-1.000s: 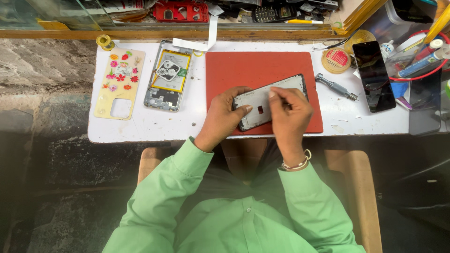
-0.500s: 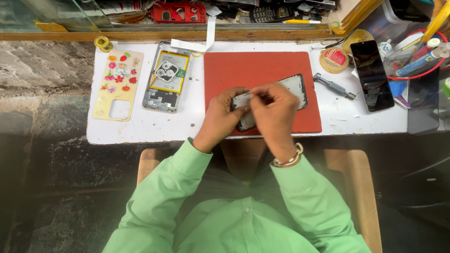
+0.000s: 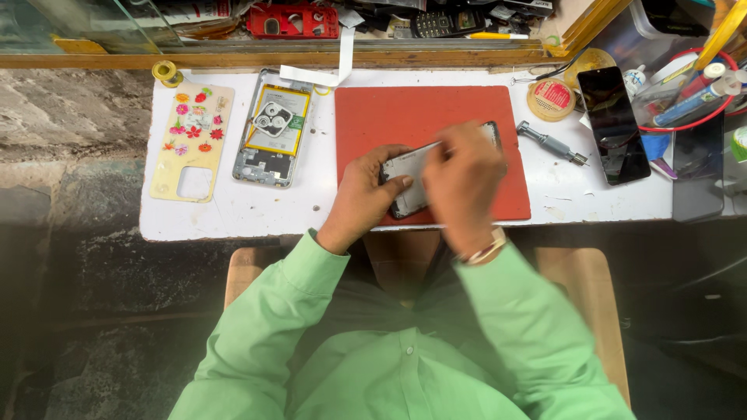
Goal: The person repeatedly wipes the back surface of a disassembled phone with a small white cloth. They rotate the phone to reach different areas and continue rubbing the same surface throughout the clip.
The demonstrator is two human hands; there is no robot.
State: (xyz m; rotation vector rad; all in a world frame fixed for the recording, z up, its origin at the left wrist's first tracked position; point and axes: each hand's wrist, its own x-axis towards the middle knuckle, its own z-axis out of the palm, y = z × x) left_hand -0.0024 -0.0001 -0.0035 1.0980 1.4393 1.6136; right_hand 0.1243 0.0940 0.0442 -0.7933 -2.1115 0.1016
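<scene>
Left of mat: your way is blocked by the opened phone (image 3: 271,126) and flowered case (image 3: 189,141).
Right of mat: screwdriver (image 3: 550,142), round tin (image 3: 551,98), dark phone (image 3: 612,124) crowd you.
Front tabletop (image 3: 257,211) edge: bare strip.

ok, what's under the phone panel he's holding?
The phone panel lies on a red mat on the white table. Left hand grips its near end; right hand covers the middle, hiding what it works on.
</scene>
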